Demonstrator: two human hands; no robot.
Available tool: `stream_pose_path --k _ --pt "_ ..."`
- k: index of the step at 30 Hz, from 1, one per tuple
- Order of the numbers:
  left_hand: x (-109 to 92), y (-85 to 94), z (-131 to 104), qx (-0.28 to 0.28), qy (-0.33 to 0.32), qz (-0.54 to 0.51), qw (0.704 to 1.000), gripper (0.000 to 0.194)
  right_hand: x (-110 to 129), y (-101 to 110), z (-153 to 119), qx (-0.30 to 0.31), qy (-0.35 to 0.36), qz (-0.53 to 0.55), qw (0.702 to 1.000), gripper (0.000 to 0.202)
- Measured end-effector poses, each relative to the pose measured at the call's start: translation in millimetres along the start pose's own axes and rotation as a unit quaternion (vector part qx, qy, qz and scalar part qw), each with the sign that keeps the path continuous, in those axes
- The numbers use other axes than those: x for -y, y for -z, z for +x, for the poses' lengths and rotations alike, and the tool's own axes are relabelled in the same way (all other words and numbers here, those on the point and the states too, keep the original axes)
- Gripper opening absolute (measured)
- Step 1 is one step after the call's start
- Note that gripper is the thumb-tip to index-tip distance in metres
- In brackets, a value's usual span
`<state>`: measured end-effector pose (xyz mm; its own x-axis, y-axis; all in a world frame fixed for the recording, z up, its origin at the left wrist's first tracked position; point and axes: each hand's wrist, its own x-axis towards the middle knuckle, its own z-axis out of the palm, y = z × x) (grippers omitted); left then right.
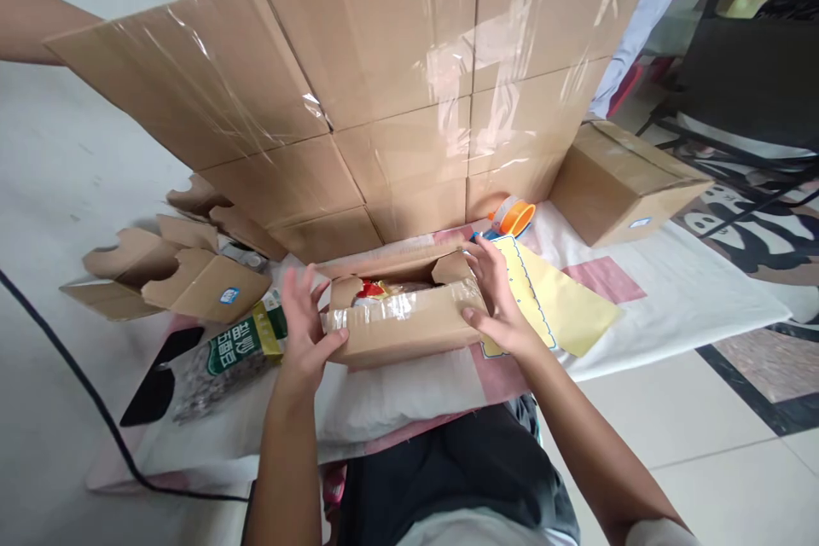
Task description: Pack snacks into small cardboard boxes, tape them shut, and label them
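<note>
head view: both hands were on a small cardboard box (pixel 400 324), which sat flap-side up at the near part of the cloth-covered counter (pixel 710 281). left hand (pixel 304 320) was part-curled at the box's left end, thumb on the near side; right hand (pixel 496 294) was part-open around the right end, thumb on the near side too, so the box was held between them. a red packet (pixel 373 290) showed inside. big taped cardboard sheet (pixel 397 94) stood tilted behind, another person's arm (pixel 44 21) at its upper left corner. left of the box: bag with green label (pixel 236 350), open carton (pixel 198 286). right: yellow paper (pixel 579 311), orange ring-shaped item (pixel 521 216), closed carton (pixel 620 183) farther out.
</note>
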<state>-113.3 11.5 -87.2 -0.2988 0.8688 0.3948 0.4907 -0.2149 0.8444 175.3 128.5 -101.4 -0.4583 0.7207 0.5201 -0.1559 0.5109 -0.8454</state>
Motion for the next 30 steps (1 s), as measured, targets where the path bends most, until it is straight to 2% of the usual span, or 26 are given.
stream_pose_path --k 2,4,6,7,9,11,13,15,16,17,19,21,24,27,30 --pt "-9.5 -1.5 8.1 0.036 -0.014 0.037 0.999 0.089 -0.5 4.1 2.4 0.016 0.006 -0.048 0.999 0.071" --pt "-17.7 -0.1 9.8 0.034 -0.066 0.127 0.989 0.064 1.0 7.2 5.1 0.030 0.031 -0.108 0.993 0.048" --pt "-26.8 1.8 5.8 0.050 -0.123 0.245 0.960 0.038 5.4 8.4 5.8 0.036 0.064 -0.169 0.983 0.034" --pt "-32.1 2.0 2.7 0.073 -0.143 0.300 0.940 0.033 8.5 8.8 4.8 0.037 0.075 -0.194 0.977 0.033" --pt "-43.7 -0.2 -3.4 0.107 -0.162 0.393 0.899 0.037 14.2 12.0 -0.6 0.053 0.076 -0.217 0.972 0.039" --pt "-54.3 -6.3 -7.5 0.114 -0.159 0.460 0.866 0.054 15.8 21.4 -9.3 0.036 0.042 -0.196 0.979 0.051" --pt "-61.7 -13.8 -9.9 0.108 -0.154 0.494 0.849 0.062 10.9 37.9 -17.6 -0.079 -0.049 -0.188 0.978 0.059" --pt "-64.9 -19.0 -11.8 0.099 -0.151 0.505 0.844 0.063 0.5 57.8 -21.4 -0.210 -0.180 -0.223 0.935 0.065" --pt "-65.0 -19.7 -12.6 0.093 -0.147 0.508 0.844 0.062 -5.6 66.8 -21.1 -0.236 -0.245 -0.238 0.910 0.069" --pt "-64.4 -19.0 -13.3 0.087 -0.139 0.511 0.844 0.061 -11.3 73.8 -19.6 -0.229 -0.300 -0.242 0.894 0.073" --pt "-61.6 -14.5 -13.8 0.073 -0.110 0.524 0.841 0.060 -19.6 80.8 -15.3 -0.168 -0.363 -0.211 0.892 0.068" --pt "-58.8 -9.2 -12.9 0.073 -0.086 0.533 0.838 0.061 -22.0 79.5 -13.4 -0.117 -0.373 -0.144 0.909 0.044" --pt "-60.2 -9.1 -9.8 0.107 -0.111 0.514 0.844 0.059 -17.6 73.7 -20.0 -0.110 -0.362 -0.009 0.926 0.020" --pt "-72.8 -21.3 -7.4 0.120 -0.143 0.509 0.840 0.058 -11.2 74.2 -32.4 -0.156 -0.362 0.064 0.917 0.023" --pt "-90.0 -39.2 -5.8 0.114 -0.154 0.515 0.836 0.068 -7.4 80.3 -43.0 -0.197 -0.367 0.024 0.909 0.031"
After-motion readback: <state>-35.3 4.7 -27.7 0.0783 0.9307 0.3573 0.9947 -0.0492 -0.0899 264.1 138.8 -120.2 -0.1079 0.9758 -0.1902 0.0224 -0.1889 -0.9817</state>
